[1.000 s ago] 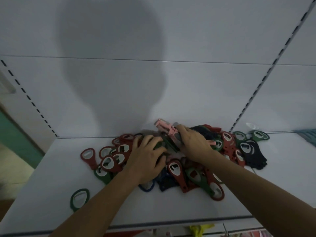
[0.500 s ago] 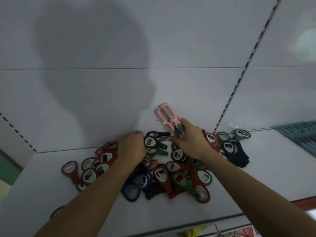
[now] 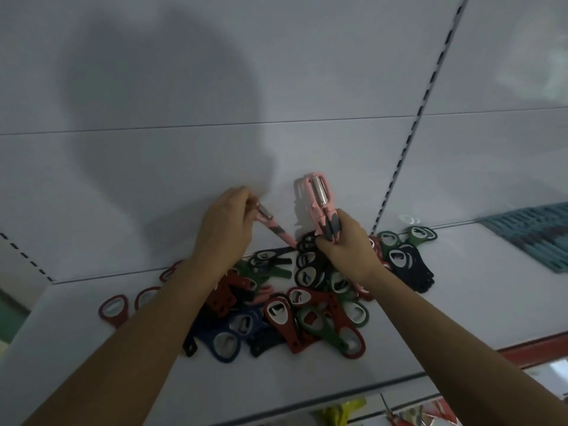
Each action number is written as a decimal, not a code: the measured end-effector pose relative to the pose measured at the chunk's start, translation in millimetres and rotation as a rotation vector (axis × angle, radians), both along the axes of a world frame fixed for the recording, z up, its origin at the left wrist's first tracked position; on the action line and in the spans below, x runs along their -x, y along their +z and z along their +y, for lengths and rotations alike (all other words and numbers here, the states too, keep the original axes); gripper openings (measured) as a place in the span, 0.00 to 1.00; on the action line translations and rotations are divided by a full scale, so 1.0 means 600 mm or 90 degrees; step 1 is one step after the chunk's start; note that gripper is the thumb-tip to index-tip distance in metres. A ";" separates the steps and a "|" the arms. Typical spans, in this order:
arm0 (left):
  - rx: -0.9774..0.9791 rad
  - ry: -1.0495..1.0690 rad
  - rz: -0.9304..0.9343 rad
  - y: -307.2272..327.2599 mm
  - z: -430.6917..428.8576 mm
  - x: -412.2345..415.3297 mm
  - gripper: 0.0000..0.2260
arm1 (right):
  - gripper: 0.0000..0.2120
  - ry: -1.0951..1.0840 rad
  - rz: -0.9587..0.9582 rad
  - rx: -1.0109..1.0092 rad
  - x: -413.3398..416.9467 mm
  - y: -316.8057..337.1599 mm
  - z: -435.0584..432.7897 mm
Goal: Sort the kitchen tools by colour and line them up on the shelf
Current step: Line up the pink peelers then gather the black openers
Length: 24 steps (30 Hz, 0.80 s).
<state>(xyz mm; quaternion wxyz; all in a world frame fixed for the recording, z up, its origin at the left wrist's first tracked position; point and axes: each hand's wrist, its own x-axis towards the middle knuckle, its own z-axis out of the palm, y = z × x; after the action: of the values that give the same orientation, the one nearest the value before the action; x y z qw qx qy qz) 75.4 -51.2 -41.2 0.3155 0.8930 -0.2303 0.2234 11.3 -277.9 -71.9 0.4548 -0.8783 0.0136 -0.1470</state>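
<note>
A heap of bottle openers [image 3: 289,305] in red, green, dark blue and black lies on the white shelf [image 3: 461,302]. My right hand [image 3: 347,247] is closed around the handles of pink peelers [image 3: 319,195], held upright above the heap with the metal blades on top. My left hand [image 3: 227,226] grips the head of another pink peeler [image 3: 276,230], whose pink and grey handle slants down towards the heap. Both forearms cover part of the heap.
Two red openers [image 3: 113,309] lie apart at the left. Dark blue and green openers [image 3: 408,259] sit at the right of the heap. A teal grid mat [image 3: 534,232] lies at the far right. The shelf's back wall stands right behind the hands.
My right hand has raised the pink peelers higher above the heap. My left hand has left the openers and now lifts a second pink peeler by its head.
</note>
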 end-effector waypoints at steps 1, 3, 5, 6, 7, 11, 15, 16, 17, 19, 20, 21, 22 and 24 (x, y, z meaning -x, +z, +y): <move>0.040 -0.018 0.014 0.017 -0.007 0.001 0.02 | 0.09 0.005 -0.004 -0.023 0.003 0.003 -0.002; 0.123 -0.056 0.046 0.039 -0.025 0.002 0.03 | 0.09 0.015 -0.010 -0.101 0.013 0.014 -0.010; 0.192 -0.103 0.072 0.047 -0.055 0.007 0.05 | 0.09 0.013 -0.016 -0.156 0.024 0.021 -0.029; 0.223 -0.126 0.088 0.049 -0.074 0.011 0.05 | 0.08 0.007 -0.018 -0.162 0.030 0.025 -0.042; 0.253 -0.144 0.107 0.052 -0.097 0.017 0.06 | 0.08 0.003 -0.018 -0.167 0.038 0.030 -0.058; 0.359 -0.200 0.222 0.065 -0.205 0.046 0.05 | 0.12 0.009 0.001 -0.194 0.085 0.049 -0.134; 0.424 -0.255 0.309 0.070 -0.339 0.086 0.05 | 0.12 -0.065 -0.013 -0.122 0.145 0.064 -0.229; 0.462 -0.268 0.345 0.064 -0.376 0.098 0.07 | 0.09 -0.079 -0.017 -0.135 0.161 0.061 -0.258; 0.506 -0.298 0.418 0.061 -0.432 0.120 0.10 | 0.07 -0.102 -0.029 -0.156 0.187 0.061 -0.302; 0.528 -0.375 0.599 0.034 -0.497 0.138 0.19 | 0.05 -0.132 -0.042 -0.187 0.212 0.059 -0.351; 0.479 -0.437 0.678 0.019 -0.546 0.157 0.22 | 0.05 -0.147 -0.056 -0.184 0.230 0.060 -0.388; 0.432 -0.505 0.744 0.005 -0.600 0.184 0.22 | 0.04 -0.150 -0.060 -0.160 0.250 0.059 -0.429; 0.417 -0.555 0.791 -0.009 -0.655 0.211 0.22 | 0.04 -0.143 -0.053 -0.142 0.269 0.058 -0.468; 0.502 -0.580 0.873 -0.021 -0.759 0.265 0.19 | 0.10 -0.163 -0.036 -0.082 0.301 0.052 -0.548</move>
<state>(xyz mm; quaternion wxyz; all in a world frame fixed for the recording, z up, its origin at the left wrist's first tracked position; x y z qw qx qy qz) -83.7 -506.8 -53.7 0.7232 0.4802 -0.2299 -0.4399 -169.3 -606.5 -40.6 0.4883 -0.8338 0.1221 -0.2269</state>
